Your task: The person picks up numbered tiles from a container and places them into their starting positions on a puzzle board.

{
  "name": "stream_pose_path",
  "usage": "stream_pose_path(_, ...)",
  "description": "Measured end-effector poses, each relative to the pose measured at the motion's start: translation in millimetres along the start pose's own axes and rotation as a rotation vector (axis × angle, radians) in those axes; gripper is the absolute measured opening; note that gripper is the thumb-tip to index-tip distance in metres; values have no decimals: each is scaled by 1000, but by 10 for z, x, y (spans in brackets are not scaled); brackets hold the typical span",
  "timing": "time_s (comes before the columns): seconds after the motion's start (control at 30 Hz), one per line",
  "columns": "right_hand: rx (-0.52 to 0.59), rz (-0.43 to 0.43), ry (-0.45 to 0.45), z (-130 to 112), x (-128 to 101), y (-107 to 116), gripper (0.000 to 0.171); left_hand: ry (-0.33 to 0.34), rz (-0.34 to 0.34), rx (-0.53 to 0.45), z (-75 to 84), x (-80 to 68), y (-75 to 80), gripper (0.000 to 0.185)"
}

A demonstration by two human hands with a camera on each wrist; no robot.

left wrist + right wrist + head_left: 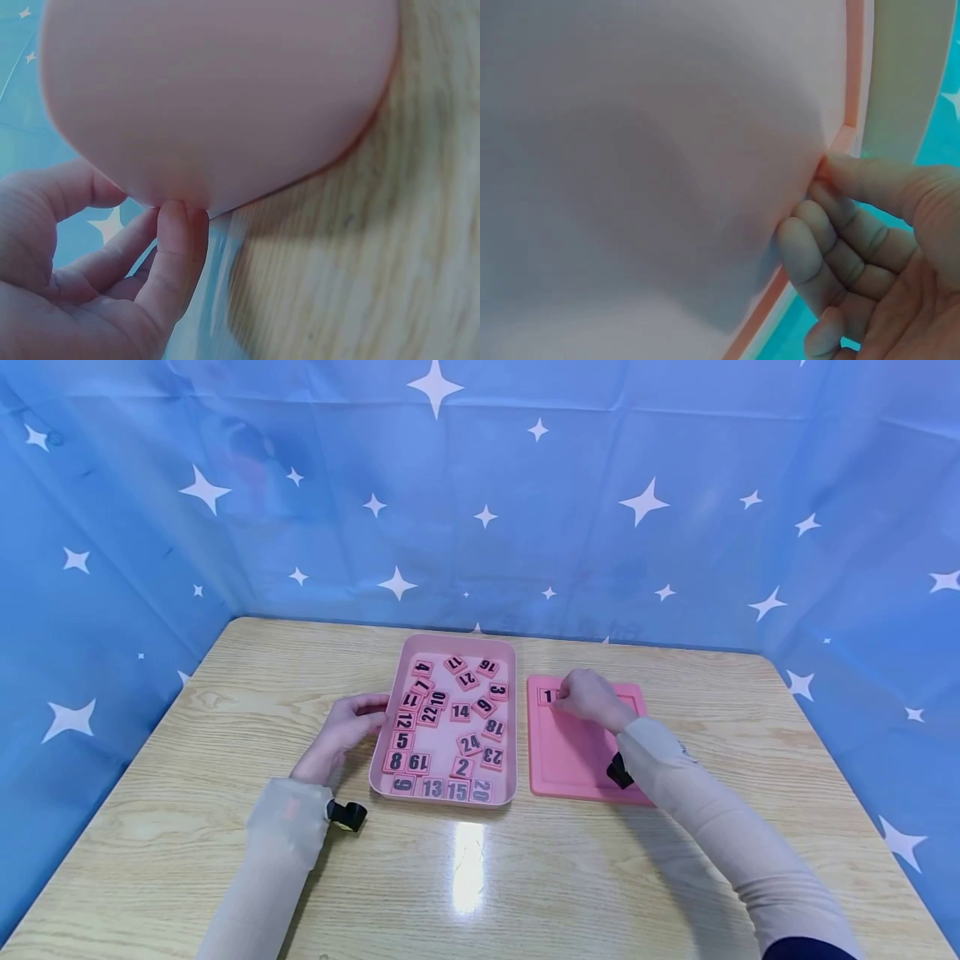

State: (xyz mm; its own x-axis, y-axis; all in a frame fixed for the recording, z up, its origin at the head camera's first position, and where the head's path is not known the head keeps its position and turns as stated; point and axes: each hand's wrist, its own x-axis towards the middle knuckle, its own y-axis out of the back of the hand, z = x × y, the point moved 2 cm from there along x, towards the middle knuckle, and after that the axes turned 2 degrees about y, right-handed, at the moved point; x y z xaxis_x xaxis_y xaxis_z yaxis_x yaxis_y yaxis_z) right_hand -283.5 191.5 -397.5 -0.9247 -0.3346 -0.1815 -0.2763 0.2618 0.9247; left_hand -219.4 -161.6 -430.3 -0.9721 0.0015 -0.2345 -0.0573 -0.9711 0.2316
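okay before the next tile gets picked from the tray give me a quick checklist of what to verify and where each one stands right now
1. Tile 1 sits in the board's top left corner: ok.
2. Right hand is off tile 1: not ok, its fingers are on or right beside it.
3. Left hand steadies the tray: ok, fingers touch its left wall.
4. Tile 2 is in plain sight in the tray: ok, face up near the front.
5. Rest of the board is free of tiles: ok where visible; the part under the right hand cannot tell.
6. Tile 1 lies flat in its slot: cannot tell.
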Motion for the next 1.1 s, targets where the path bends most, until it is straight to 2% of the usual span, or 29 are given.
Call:
stream_pose_path(0.2,7,7,-1,20,17,-10,27,-1,7,7,-7,3,3,39)
stream_pose_path(0.4,70,18,-5,46,15,28,40,-11,-5,11,-15,-2,-3,38)
stream_pose_path(0.53,136,111,17,9,11,111,27,-14,-6,8,-19,-8,0,38)
stream_pose_path(0.63,185,194,52,-72,10,185,18,-12,-3,7,-16,-13,2,38)
stream_pose_path(0.8,256,265,88,-258,17,261,15,-11,-2,1,-20,-5,4,38)
stream_pose_path(1.1,347,272,154,-628,36,250,14,-2,7,-14,-26,11,8,39)
